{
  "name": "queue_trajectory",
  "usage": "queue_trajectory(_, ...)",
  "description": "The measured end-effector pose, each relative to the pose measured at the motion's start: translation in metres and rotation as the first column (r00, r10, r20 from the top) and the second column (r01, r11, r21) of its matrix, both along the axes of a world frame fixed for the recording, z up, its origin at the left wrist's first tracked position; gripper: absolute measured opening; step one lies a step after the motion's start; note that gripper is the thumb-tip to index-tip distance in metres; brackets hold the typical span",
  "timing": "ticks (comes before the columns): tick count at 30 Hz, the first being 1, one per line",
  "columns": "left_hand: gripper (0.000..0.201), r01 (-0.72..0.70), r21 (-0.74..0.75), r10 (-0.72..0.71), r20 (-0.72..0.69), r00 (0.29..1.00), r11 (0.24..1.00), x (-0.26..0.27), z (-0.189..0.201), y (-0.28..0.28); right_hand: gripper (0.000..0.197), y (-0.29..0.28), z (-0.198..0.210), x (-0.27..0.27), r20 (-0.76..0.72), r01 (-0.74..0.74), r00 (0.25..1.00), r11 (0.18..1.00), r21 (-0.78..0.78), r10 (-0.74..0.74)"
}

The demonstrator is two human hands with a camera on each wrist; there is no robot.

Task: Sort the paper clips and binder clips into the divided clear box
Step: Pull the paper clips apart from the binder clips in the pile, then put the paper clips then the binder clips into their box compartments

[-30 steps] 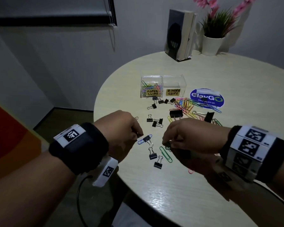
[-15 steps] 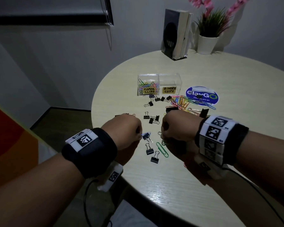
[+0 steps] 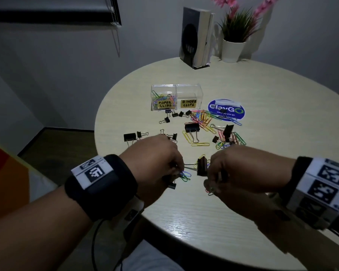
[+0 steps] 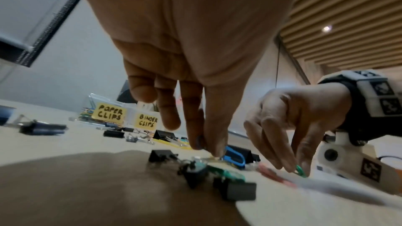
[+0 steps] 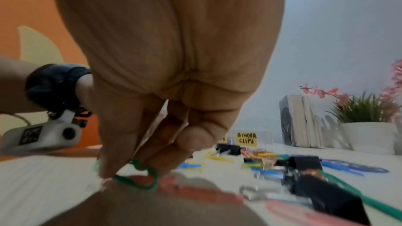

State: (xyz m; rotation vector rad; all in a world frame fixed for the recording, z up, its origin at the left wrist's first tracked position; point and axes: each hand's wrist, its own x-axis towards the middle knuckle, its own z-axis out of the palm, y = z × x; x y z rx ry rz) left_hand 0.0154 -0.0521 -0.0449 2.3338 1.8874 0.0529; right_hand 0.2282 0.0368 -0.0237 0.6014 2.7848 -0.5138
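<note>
Apparently right hand point(image 5: 165, 92) pinches green paper clip point(image 5: 139, 176); left hand point(image 4: 195, 68) unclear.

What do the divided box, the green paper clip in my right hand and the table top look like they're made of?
Divided box: clear hard plastic, likely acrylic; you see the clips through its glossy walls.
Green paper clip: bent wire with a smooth green coating, probably vinyl over metal.
Table: pale wood-grain surface, likely laminate; it shows a soft sheen near the edge.

Both hands lower, right hand point(image 5: 152, 92) now pinching green paper clip point(image 5: 139, 176).
</note>
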Motion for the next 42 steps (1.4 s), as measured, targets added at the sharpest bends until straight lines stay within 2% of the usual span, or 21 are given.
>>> queue_trajectory(4,0.025,0.009,-0.045,-0.015,-0.119,0.993,0.999,0.009,-0.006,0.008,0.031,-0.006,-0.012,0.006,-0.046,0.045,0.998,0.995,0.092,-0.041)
queue_trajectory(7,0.024,-0.007,-0.079,-0.004,-0.136,0.991,0.997,0.012,-0.006,0.01,0.025,-0.003,-0.015,0.005,-0.042,0.062,0.997,0.995,0.083,-0.059)
queue_trajectory(11,0.022,-0.035,-0.186,0.013,-0.12,0.993,0.982,0.014,-0.003,0.022,0.006,0.003,-0.017,0.002,-0.003,0.053,0.999,0.993,0.109,-0.053)
queue_trajectory(13,0.02,-0.05,-0.256,0.021,-0.116,0.993,0.965,0.015,-0.001,0.028,0.003,0.004,-0.017,0.0,0.007,0.029,1.0,0.994,0.107,-0.03)
queue_trajectory(15,0.008,-0.055,-0.282,0.028,-0.099,0.995,0.958,0.016,-0.001,0.031,0.007,0.004,-0.016,0.0,0.012,-0.002,1.0,0.991,0.131,0.0)
queue_trajectory(21,0.008,-0.033,-0.197,0.025,-0.047,0.999,0.98,0.012,-0.002,0.027,0.018,-0.004,-0.014,0.002,0.035,-0.142,0.99,0.924,0.355,0.139)
queue_trajectory(25,0.007,-0.083,-0.195,0.099,0.074,0.992,0.977,0.007,-0.002,0.027,0.019,-0.005,-0.01,-0.005,0.054,-0.177,0.984,0.889,0.422,0.171)
queue_trajectory(27,0.007,-0.135,-0.166,0.163,0.171,0.972,0.977,0.001,0.0,0.029,0.021,0.001,-0.007,-0.008,0.031,-0.138,0.99,0.92,0.368,0.136)
queue_trajectory(29,0.008,-0.17,-0.116,0.196,0.269,0.943,0.979,-0.008,0.004,0.033,0.02,0.011,-0.003,-0.015,-0.061,-0.037,0.997,0.969,0.243,0.054)
queue_trajectory(32,0.01,-0.242,-0.058,0.239,0.484,0.842,0.969,-0.02,0.014,0.042,0.011,0.038,0.009,-0.033,-0.256,0.118,0.961,0.992,0.037,-0.105)
queue_trajectory(35,0.01,-0.354,-0.048,0.294,0.665,0.687,0.934,-0.032,0.022,0.056,0.008,0.071,0.025,-0.055,-0.417,0.253,0.854,0.948,-0.19,-0.312)
queue_trajectory(38,0.008,-0.484,0.004,0.322,0.742,0.588,0.875,-0.05,0.029,0.076,0.008,0.107,0.032,-0.081,-0.511,0.316,0.71,0.868,-0.383,-0.484)
queue_trajectory(40,0.01,-0.565,0.044,0.331,0.772,0.542,0.824,-0.063,0.03,0.094,0.008,0.13,0.03,-0.102,-0.554,0.36,0.619,0.828,-0.43,-0.557)
queue_trajectory(42,0.018,-0.635,0.061,0.346,0.796,0.496,0.77,-0.077,0.029,0.116,0.009,0.147,0.024,-0.123,-0.58,0.412,0.561,0.807,-0.424,-0.591)
